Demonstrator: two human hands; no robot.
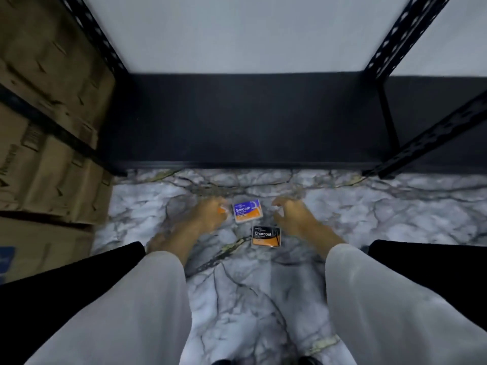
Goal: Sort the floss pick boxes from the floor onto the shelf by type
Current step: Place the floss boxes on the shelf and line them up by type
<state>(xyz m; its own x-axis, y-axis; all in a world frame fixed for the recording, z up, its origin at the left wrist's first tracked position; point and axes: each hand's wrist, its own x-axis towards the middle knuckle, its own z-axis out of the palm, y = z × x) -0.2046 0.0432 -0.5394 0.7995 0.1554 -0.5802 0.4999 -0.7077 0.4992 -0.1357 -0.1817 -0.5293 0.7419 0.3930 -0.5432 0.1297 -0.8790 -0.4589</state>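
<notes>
1. boxes of floss picks lie on the marble floor, near the front edge of the black shelf: a purple "smooth" box flat on the floor, and a black "charcoal" box just beside it, further from the shelf.
2. left hand is low over the floor just left of the smooth box; its fingers are curled round a small orange-and-white thing, too blurred to name for certain.
3. right hand hovers just right of the smooth box, fingers bent and spread like a claw, holding nothing.
4. shelf board is bare where it shows.
5. cardboard cartons are stacked at the left.
</notes>
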